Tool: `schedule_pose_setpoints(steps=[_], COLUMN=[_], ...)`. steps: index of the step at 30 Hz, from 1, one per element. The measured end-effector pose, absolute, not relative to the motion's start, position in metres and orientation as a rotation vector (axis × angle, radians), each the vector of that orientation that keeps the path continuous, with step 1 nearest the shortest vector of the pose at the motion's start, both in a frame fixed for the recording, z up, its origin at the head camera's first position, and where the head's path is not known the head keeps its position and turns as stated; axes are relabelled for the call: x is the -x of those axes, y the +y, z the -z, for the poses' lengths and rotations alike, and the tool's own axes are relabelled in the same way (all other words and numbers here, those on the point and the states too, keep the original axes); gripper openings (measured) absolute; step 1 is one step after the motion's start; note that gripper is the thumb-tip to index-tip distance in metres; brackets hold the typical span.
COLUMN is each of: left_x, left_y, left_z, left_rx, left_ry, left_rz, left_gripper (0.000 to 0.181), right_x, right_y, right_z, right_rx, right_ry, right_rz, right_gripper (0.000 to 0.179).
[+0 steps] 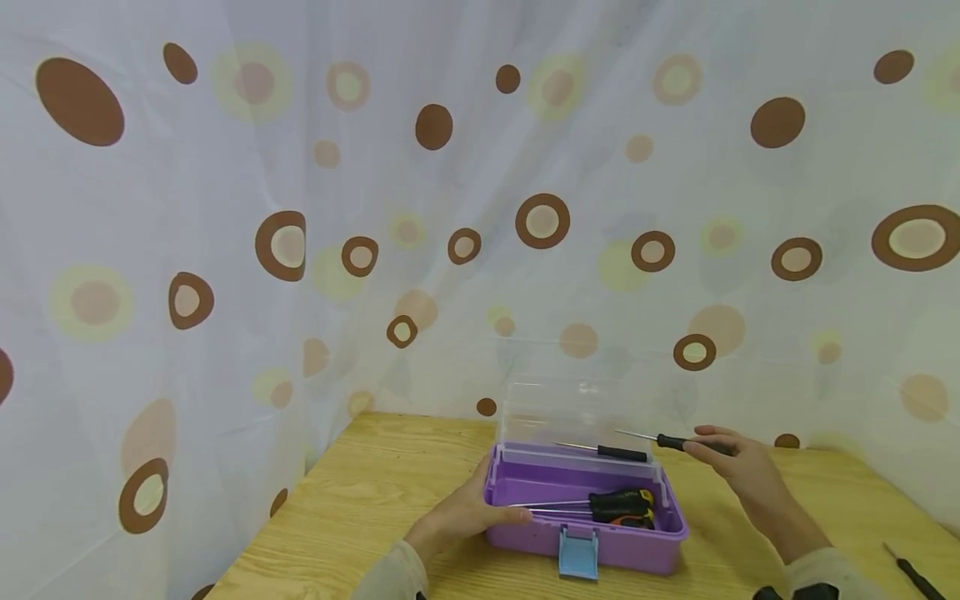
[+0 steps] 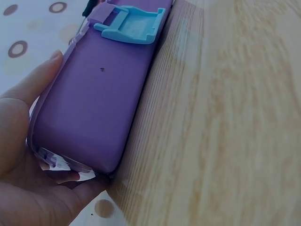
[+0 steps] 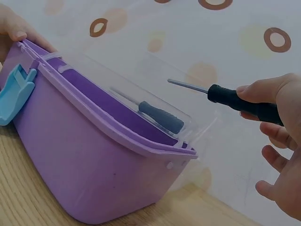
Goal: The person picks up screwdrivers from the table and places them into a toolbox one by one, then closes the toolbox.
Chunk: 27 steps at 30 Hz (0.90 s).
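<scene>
My left hand [image 1: 468, 508] grips the left end of a purple toolbox [image 1: 592, 546], thumb along the front rim and fingers round the end. The box's transparent lid [image 1: 555, 408] stands raised at the back, and a light-blue latch [image 1: 578, 557] hangs down in front. Inside lie screwdrivers [image 1: 618, 504] with thick black handles, one yellow-ended, shafts pointing left. A slim black-handled screwdriver [image 1: 622, 454] lies along the back by the lid. To the right, above the box's corner, my right hand [image 3: 282, 127] pinches another slim black screwdriver [image 3: 230, 97] by its handle, tip pointing left.
The box stands on a wooden table [image 1: 337, 508]. One more black screwdriver [image 1: 915, 575] lies at the table's right front. A pale curtain with brown circles [image 1: 480, 167] hangs behind the table and along its left side.
</scene>
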<state>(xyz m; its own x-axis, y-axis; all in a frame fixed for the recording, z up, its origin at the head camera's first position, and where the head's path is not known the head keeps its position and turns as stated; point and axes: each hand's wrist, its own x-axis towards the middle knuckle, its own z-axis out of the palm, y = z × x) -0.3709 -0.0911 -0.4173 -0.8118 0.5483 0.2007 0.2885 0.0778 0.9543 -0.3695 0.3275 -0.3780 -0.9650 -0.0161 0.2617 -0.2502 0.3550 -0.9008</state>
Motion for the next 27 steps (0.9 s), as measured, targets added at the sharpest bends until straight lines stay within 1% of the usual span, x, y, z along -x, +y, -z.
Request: schedule_pose_setpoints(steps=[4, 10, 16, 27], left_x=[0.372, 0.373, 0.375, 0.374], left_y=[-0.090, -0.090, -0.091, -0.090], left_z=[0.418, 0.418, 0.419, 0.421], left_rx=[-0.860, -0.850, -0.837, -0.848], left_ry=[2.129, 2.135, 2.116, 2.114], left_rz=[-1.820, -1.815, -1.844, -1.830], left_gripper=[0.119, 0.119, 0.118, 0.118], right_x=[0.374, 0.381, 0.391, 0.393], right_y=[0.317, 0.300, 0.286, 0.268], right_z=[0.384, 0.392, 0.393, 0.390], right_rx=[-0.234, -0.246, -0.271, -0.242], right_ry=[-2.392, -2.365, -2.397, -2.394], right_rz=[-1.700, -1.768, -1.737, -1.720], right_gripper=[0.060, 0.057, 0.057, 0.045])
